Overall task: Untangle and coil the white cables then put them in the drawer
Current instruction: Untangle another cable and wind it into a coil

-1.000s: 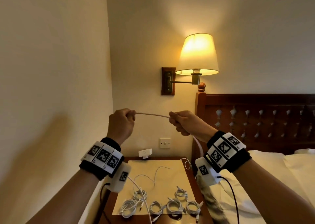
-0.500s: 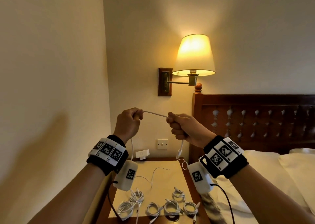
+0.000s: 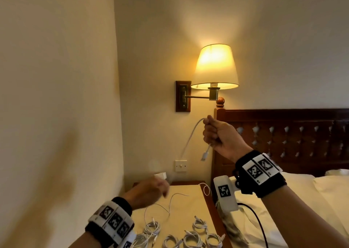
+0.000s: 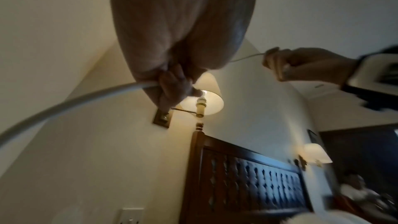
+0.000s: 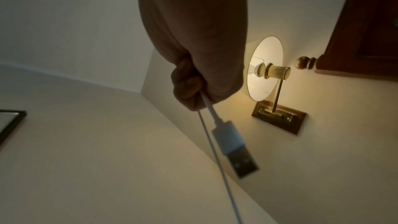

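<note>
My right hand (image 3: 211, 134) is raised in a fist in front of the headboard, gripping a white cable (image 3: 190, 136). Its USB plug (image 3: 204, 155) dangles below the fist, and it shows large in the right wrist view (image 5: 234, 147). The cable arcs from the top of the fist down to the left. My left hand (image 3: 151, 189) is low and blurred over the nightstand; in the left wrist view its fingers (image 4: 172, 88) pinch the same cable (image 4: 75, 103). Several coiled white cables (image 3: 188, 238) lie on the cream mat (image 3: 188, 206), along with one loose cable (image 3: 170, 200). No drawer is in view.
The wooden nightstand (image 3: 209, 206) stands in the corner between the left wall and the bed (image 3: 302, 191). A lit wall lamp (image 3: 215, 66) hangs just above my right hand. A dark headboard (image 3: 283, 130), a wall switch (image 3: 181, 165) and a white adapter (image 3: 160, 176) are behind.
My left hand has dropped from beside the right hand down to the nightstand. The short taut stretch of cable between the hands is now a long slack arc. The right hand stays raised.
</note>
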